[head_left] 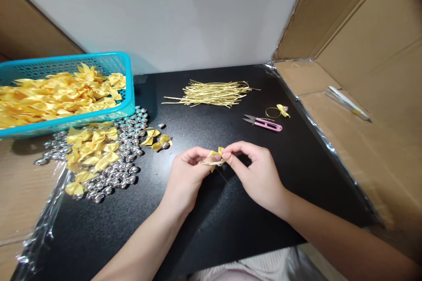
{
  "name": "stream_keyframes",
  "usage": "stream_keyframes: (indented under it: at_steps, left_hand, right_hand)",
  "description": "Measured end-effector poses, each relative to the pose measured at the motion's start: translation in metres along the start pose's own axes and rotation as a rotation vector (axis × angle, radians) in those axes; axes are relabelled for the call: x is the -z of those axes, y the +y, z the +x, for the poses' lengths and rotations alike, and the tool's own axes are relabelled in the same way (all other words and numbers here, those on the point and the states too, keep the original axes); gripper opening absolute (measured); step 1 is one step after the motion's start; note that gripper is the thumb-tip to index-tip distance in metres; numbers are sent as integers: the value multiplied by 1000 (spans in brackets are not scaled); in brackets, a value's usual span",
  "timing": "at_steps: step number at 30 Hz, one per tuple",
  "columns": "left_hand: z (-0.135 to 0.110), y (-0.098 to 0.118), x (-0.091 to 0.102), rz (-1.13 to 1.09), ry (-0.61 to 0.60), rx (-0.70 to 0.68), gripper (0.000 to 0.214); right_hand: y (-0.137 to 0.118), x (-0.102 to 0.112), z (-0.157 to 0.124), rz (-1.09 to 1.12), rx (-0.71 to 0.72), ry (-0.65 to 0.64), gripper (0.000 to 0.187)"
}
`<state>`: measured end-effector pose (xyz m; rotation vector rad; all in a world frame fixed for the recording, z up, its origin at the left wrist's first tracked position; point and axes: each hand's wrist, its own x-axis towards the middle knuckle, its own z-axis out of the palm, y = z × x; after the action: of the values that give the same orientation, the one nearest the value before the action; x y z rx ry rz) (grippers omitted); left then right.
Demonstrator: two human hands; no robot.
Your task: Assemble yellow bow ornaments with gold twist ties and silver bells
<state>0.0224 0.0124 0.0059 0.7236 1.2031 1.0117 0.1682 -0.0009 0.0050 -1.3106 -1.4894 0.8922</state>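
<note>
My left hand (187, 173) and my right hand (253, 169) meet over the front middle of the black table. Between their fingertips is a yellow ribbon bow (220, 151), pinched from both sides. A loop of gold cord (212, 163) curves across the fingers in front of the bow. Below the fingers a thin dark strand (224, 178) sticks out. Fingers hide most of the bow, and a small shiny piece beneath it is hard to make out.
Left stands a turquoise basket (130, 83) of yellow bows. Silver bells (127, 158) and loose bows (94, 149) lie before it. Behind my hands is a bundle of gold cords (216, 93). To the right are pink thread snips (268, 125), a looped bow (281, 109) and a white pen-like tool (349, 103).
</note>
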Motion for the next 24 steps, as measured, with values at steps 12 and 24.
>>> stream_keyframes:
  at_steps: [12,24]
  left_hand:
    - [-1,0,-3,39,45,-59,20]
    - [3,5,3,-79,19,75,22]
  right_hand:
    - [5,-2,-1,-12,29,-18,13]
    - [2,2,0,-65,148,-42,15]
